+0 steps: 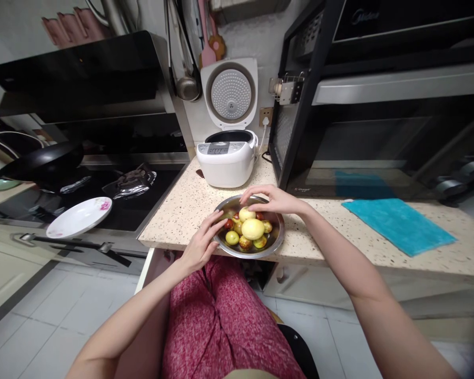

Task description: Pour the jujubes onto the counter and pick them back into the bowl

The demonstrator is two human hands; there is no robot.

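A metal bowl (278,239) of fruit stands at the counter's front edge. Inside lie two larger pale yellow fruits, one in the middle (253,229) and one behind it (247,213), among several small green and reddish-brown fruits that look like jujubes (232,238). My left hand (203,242) is at the bowl's left rim, fingers stretched out and apart, the tips beside a red fruit. From the right, my right hand (272,200) reaches over the back rim. Its fingers are loosely bent and apart, with the thumb close to the rear pale fruit; whether it touches cannot be made out.
Behind the bowl stands a white rice cooker (227,166), lid up. A turquoise cloth (403,223) lies on the counter at right, before a black oven (379,142). A white plate (79,218) overhangs the hob's front edge. An open drawer (144,271) is below.
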